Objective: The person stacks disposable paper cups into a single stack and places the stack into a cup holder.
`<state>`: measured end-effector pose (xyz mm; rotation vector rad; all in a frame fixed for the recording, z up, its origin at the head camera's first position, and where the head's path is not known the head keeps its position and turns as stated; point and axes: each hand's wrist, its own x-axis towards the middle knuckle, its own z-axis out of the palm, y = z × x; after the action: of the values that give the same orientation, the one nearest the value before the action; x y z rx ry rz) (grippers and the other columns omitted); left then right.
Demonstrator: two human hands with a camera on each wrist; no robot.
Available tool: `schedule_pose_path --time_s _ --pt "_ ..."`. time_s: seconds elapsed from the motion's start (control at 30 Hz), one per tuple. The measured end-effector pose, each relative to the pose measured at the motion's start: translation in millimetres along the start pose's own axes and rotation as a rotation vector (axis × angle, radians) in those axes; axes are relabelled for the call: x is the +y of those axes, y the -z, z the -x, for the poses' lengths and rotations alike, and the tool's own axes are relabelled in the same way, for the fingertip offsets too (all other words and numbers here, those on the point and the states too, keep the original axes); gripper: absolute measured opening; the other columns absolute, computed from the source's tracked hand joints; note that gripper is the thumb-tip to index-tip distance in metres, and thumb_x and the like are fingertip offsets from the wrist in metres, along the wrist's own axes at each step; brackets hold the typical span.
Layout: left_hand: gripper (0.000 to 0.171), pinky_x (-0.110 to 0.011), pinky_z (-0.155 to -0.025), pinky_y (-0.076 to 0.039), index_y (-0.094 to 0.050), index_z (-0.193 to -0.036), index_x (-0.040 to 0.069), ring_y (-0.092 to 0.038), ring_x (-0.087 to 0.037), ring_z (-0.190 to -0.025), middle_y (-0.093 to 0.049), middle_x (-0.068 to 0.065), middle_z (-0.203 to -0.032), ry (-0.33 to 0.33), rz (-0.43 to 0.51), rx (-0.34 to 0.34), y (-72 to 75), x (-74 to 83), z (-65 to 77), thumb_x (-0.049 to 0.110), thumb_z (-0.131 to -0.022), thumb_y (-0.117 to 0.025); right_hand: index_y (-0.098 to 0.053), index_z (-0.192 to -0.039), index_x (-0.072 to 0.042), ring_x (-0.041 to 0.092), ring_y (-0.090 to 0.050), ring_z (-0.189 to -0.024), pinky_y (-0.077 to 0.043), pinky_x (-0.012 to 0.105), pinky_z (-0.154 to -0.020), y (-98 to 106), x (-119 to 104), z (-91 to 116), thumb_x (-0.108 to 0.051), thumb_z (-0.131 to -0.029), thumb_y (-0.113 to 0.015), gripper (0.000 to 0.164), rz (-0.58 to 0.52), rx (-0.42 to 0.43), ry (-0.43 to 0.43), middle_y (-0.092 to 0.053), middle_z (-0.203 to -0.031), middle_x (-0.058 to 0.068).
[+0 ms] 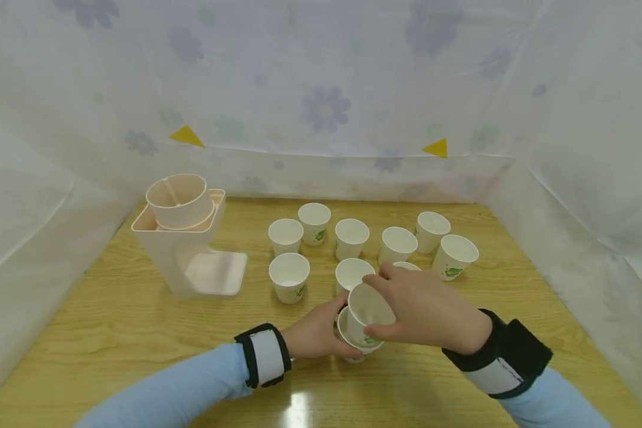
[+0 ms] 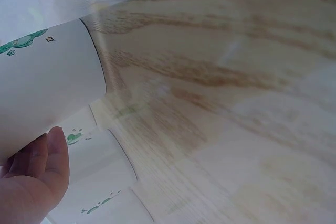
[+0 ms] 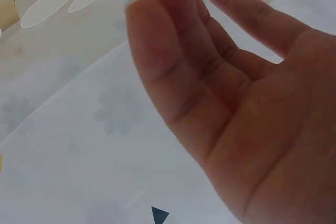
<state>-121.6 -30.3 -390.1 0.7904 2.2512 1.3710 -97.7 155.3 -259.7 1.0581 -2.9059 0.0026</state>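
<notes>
My left hand (image 1: 318, 331) grips a white paper cup (image 1: 373, 348) near the front of the table. Just above it, partly inside its rim, a second paper cup (image 1: 357, 324) leans tilted between the thumb and fingers of my right hand (image 1: 425, 306). The left wrist view has the left hand (image 2: 39, 179) curled against a large, close white cup (image 2: 47, 87) with green print. In the right wrist view the right hand (image 3: 247, 108) shows its palm and bent fingers; the cup it holds is mostly hidden there.
Several white paper cups stand upright in loose rows beyond the hands, including one (image 1: 289, 278) left of centre and one (image 1: 455, 257) at the right. A cream plastic stand (image 1: 179, 249) with a round container (image 1: 176, 199) on top is at the left. Floral sheeting (image 1: 321, 71) walls the table.
</notes>
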Motion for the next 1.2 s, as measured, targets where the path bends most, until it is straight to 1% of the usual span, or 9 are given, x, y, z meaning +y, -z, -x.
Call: schedule_pose_path --time_s 0.07,0.2,0.33,0.47,0.63,0.87,1.2 --pt "0.087 -0.027 -0.100 -0.038 -0.033 -0.139 0.026 -0.050 -0.009 -0.116 -0.053 0.006 -0.128 -0.006 0.001 0.000 0.0 0.2 0.0 0.026 -0.068 -0.084 -0.062 -0.112 -0.010 0.009 -0.045 -0.064 -0.038 0.022 -0.053 -3 0 -1 -0.050 -0.070 -0.074 0.060 -0.005 -0.005 0.005 -0.051 -0.084 -0.002" --pt "0.087 -0.027 -0.099 -0.039 -0.033 -0.138 0.027 -0.050 -0.009 -0.115 -0.054 0.006 -0.127 0.000 0.015 -0.002 -0.5 -0.3 -0.1 0.026 -0.068 -0.084 -0.062 -0.110 -0.009 0.010 -0.046 -0.065 -0.039 0.024 -0.054 -9 -1 -3 -0.050 -0.070 -0.074 0.058 -0.024 -0.018 0.020 -0.051 -0.083 -0.001" --pt "0.085 -0.027 -0.097 -0.040 -0.034 -0.137 0.027 -0.051 -0.010 -0.114 -0.054 0.005 -0.126 0.005 0.027 -0.002 -0.8 -0.6 -0.2 0.024 -0.068 -0.084 -0.062 -0.107 -0.009 0.009 -0.045 -0.063 -0.037 0.023 -0.052 -15 -2 -6 -0.050 -0.070 -0.074 0.057 -0.030 -0.019 0.039 -0.050 -0.080 -0.002" --pt "0.084 -0.026 -0.096 -0.041 -0.035 -0.137 0.028 -0.051 -0.010 -0.113 -0.054 0.005 -0.126 -0.003 0.044 -0.002 -1.0 -0.9 0.1 0.023 -0.068 -0.084 -0.063 -0.104 -0.009 0.009 -0.045 -0.061 -0.036 0.023 -0.051 -20 -3 -7 -0.051 -0.069 -0.074 0.055 -0.010 -0.004 0.053 -0.050 -0.079 -0.001" --pt "0.084 -0.025 -0.095 -0.042 -0.035 -0.136 0.030 -0.052 -0.009 -0.111 -0.055 0.006 -0.124 -0.014 0.063 -0.003 -0.5 -0.4 0.6 0.022 -0.068 -0.084 -0.063 -0.101 -0.009 0.009 -0.043 -0.060 -0.036 0.022 -0.049 -26 -4 -7 -0.049 -0.068 -0.074 0.054 -0.010 0.013 0.051 -0.049 -0.077 -0.002" --pt "0.078 -0.024 -0.093 -0.042 -0.038 -0.133 0.028 -0.053 -0.011 -0.110 -0.056 0.005 -0.123 -0.022 0.087 -0.008 0.1 1.0 1.4 0.020 -0.069 -0.083 -0.063 -0.097 -0.008 0.007 -0.040 -0.056 -0.033 0.020 -0.047 -29 -8 -9 -0.050 -0.069 -0.073 0.051 0.001 0.031 0.047 -0.046 -0.074 -0.003" --pt "0.077 -0.024 -0.092 -0.043 -0.040 -0.132 0.028 -0.053 -0.012 -0.110 -0.056 0.004 -0.122 -0.020 0.091 -0.003 -0.5 2.1 0.9 0.020 -0.069 -0.083 -0.063 -0.097 -0.006 0.008 -0.041 -0.055 -0.035 0.021 -0.047 -34 -10 -9 -0.050 -0.070 -0.072 0.052 0.019 0.039 0.024 -0.047 -0.074 -0.002"
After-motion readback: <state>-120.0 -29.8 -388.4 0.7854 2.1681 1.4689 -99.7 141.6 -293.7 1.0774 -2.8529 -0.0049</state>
